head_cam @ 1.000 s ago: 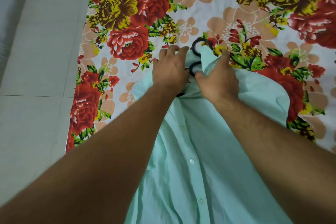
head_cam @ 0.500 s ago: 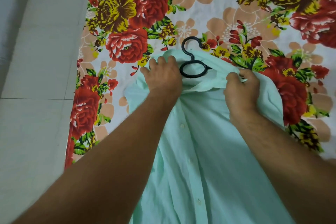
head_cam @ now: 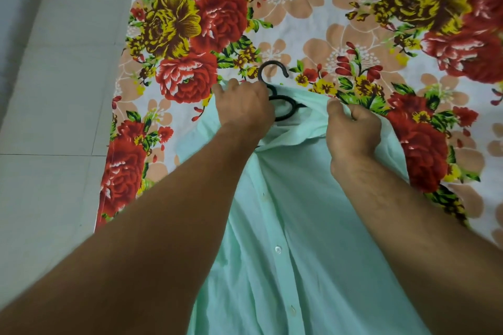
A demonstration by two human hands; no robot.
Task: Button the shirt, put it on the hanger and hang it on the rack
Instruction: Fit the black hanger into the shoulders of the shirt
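A mint-green shirt lies buttoned, front up, on a flowered sheet, its collar pointing away from me. A black plastic hanger sits inside the neck; only its hook and ring show above the collar, the arms hidden under the fabric. My left hand grips the left side of the collar beside the hanger's neck. My right hand pinches the fabric of the collar and right shoulder. White buttons run down the placket.
The flowered sheet covers a flat surface that spreads away and to the right. Its left edge drops beside a pale tiled floor. No rack is in view.
The hanger's hook has come further out of the collar. My hands have spread apart, the right one sliding toward the right shoulder while drawing the fabric over the hanger.
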